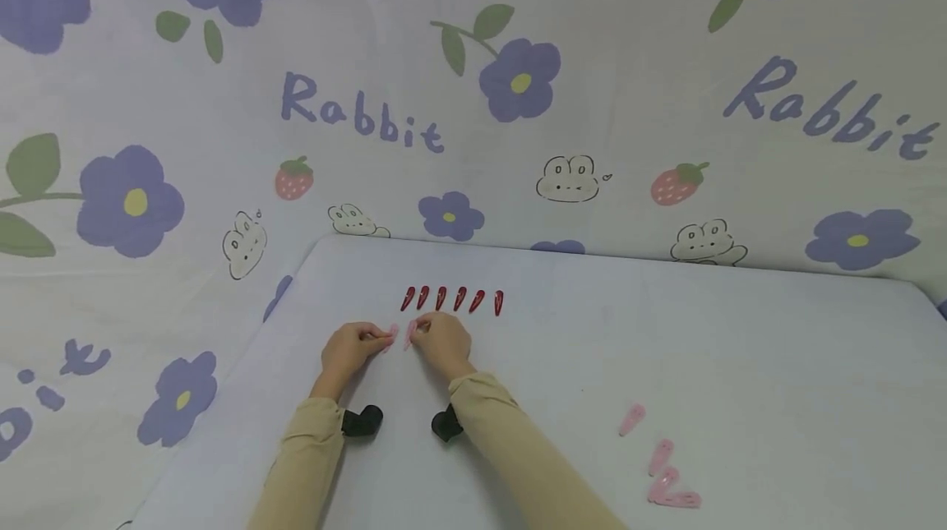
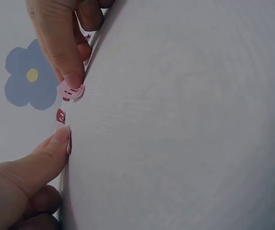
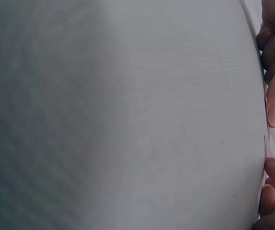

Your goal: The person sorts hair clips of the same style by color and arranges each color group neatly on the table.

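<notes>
My left hand [image 1: 351, 353] pinches a pink snap hair clip [image 1: 391, 337] between thumb and fingers, low over the white table. Close to its right, my right hand [image 1: 444, 345] pinches another pink hair clip [image 1: 410, 334], with a small gap between the two clips. In the left wrist view, the left thumb [image 2: 56, 141] presses on its clip, and the right hand's clip [image 2: 71, 90] shows above it. Just beyond both hands lies a row of several dark red hair clips [image 1: 441, 298], side by side. The right wrist view catches only the fingertips and clip edges.
Several more pink hair clips [image 1: 662, 456] lie at the front right of the table [image 1: 740, 374], two of them touching or overlapping. A floral cloth [image 1: 473, 160] hangs behind the table's far edge. A dark device [image 1: 362, 421] sits at each wrist.
</notes>
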The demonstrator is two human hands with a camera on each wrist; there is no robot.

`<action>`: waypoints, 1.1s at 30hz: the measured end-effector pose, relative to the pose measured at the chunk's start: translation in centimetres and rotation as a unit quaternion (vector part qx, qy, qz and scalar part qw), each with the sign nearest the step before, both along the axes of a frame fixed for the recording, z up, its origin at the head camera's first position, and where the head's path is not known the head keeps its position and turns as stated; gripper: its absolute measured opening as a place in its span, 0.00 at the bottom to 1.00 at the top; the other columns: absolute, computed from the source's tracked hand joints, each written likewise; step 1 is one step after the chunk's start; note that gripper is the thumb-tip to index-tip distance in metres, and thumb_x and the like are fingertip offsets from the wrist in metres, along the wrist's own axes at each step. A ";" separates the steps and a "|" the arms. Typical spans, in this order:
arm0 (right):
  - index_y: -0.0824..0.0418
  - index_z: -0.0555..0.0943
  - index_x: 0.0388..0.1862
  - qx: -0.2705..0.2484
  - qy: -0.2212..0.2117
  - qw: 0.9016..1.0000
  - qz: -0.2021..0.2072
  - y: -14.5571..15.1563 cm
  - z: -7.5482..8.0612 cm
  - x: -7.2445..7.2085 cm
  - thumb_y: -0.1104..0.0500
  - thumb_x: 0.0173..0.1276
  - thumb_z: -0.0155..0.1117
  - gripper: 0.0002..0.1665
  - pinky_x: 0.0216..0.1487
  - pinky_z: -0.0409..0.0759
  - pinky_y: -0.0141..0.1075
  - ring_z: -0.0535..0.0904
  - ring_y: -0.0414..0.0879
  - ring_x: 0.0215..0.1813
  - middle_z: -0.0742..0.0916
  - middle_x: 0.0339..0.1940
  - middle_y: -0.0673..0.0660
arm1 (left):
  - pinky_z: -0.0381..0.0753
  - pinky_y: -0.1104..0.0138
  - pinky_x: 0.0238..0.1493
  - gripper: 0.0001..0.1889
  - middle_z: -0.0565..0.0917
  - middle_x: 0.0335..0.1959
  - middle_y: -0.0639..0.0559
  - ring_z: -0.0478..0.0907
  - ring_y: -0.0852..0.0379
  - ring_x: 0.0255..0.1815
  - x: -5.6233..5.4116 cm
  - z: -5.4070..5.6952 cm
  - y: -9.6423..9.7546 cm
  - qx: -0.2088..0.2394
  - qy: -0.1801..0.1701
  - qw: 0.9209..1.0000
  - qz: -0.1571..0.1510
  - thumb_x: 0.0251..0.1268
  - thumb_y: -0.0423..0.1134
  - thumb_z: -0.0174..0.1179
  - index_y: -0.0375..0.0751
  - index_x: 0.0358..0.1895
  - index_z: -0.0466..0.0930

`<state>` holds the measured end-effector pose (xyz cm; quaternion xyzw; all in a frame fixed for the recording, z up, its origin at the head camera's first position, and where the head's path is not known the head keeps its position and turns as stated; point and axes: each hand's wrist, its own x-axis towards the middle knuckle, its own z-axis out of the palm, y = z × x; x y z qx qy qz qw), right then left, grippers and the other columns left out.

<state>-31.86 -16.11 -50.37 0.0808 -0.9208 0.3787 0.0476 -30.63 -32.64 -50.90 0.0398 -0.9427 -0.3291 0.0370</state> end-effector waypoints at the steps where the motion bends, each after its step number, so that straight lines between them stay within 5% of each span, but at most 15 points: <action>1: 0.54 0.85 0.34 0.001 0.002 1.000 0.000 0.0 -0.1 0.0 0.55 0.53 0.65 0.09 0.21 0.67 0.33 0.71 0.39 0.25 0.81 0.24 0.46 | 0.61 0.67 0.21 0.10 0.74 0.16 0.59 0.66 0.60 0.20 0.0 0.0 0.1 0.000 -0.001 1.000 0.001 0.48 0.47 0.67 0.44 0.27 0.84; 15: 0.57 0.85 0.36 -0.008 0.006 1.000 -0.011 0.3 -0.3 0.5 0.57 0.50 0.68 0.12 0.25 0.67 0.32 0.71 0.38 0.25 0.76 0.17 0.44 | 0.58 0.67 0.20 0.10 0.70 0.14 0.59 0.62 0.60 0.18 0.4 0.5 0.4 0.001 -0.003 1.000 -0.003 0.48 0.46 0.67 0.43 0.27 0.84; 21: 0.62 0.84 0.37 -0.072 -0.007 0.997 0.025 0.9 -0.5 0.1 0.60 0.51 0.68 0.13 0.28 0.70 0.31 0.73 0.38 0.27 0.82 0.23 0.48 | 0.59 0.67 0.20 0.10 0.72 0.15 0.59 0.64 0.60 0.19 0.4 0.5 0.1 -0.009 -0.008 1.000 0.002 0.47 0.46 0.67 0.43 0.27 0.84; 24: 0.65 0.83 0.38 -0.164 -0.063 0.983 0.060 2.2 -0.5 -0.7 0.61 0.54 0.66 0.13 0.26 0.68 0.29 0.71 0.37 0.23 0.82 0.23 0.51 | 0.60 0.67 0.21 0.10 0.72 0.15 0.58 0.64 0.60 0.19 0.2 0.5 0.2 -0.009 -0.002 1.000 0.004 0.48 0.46 0.67 0.43 0.27 0.84; 27: 0.65 0.83 0.41 -0.232 -0.152 0.957 0.084 3.8 -0.1 -1.2 0.60 0.56 0.64 0.14 0.21 0.65 0.28 0.67 0.37 0.18 0.78 0.17 0.51 | 0.60 0.67 0.21 0.10 0.72 0.15 0.57 0.64 0.59 0.19 0.0 0.5 0.4 -0.004 0.006 1.000 0.001 0.48 0.46 0.67 0.43 0.28 0.84; 30: 0.62 0.82 0.43 -0.244 -0.209 0.941 0.106 5.1 0.3 -1.1 0.57 0.56 0.65 0.16 0.19 0.62 0.29 0.63 0.38 0.16 0.73 0.13 0.49 | 0.60 0.68 0.20 0.10 0.73 0.15 0.58 0.64 0.59 0.19 0.1 0.4 0.5 -0.004 0.005 1.000 0.000 0.47 0.45 0.67 0.43 0.29 0.85; 33: 0.60 0.83 0.44 -0.243 -0.208 0.938 0.131 5.8 0.6 -0.5 0.56 0.55 0.66 0.17 0.20 0.61 0.30 0.62 0.38 0.16 0.71 0.12 0.49 | 0.58 0.68 0.19 0.09 0.71 0.14 0.58 0.63 0.59 0.18 0.2 0.4 0.4 -0.011 0.000 1.000 0.005 0.47 0.45 0.68 0.44 0.28 0.85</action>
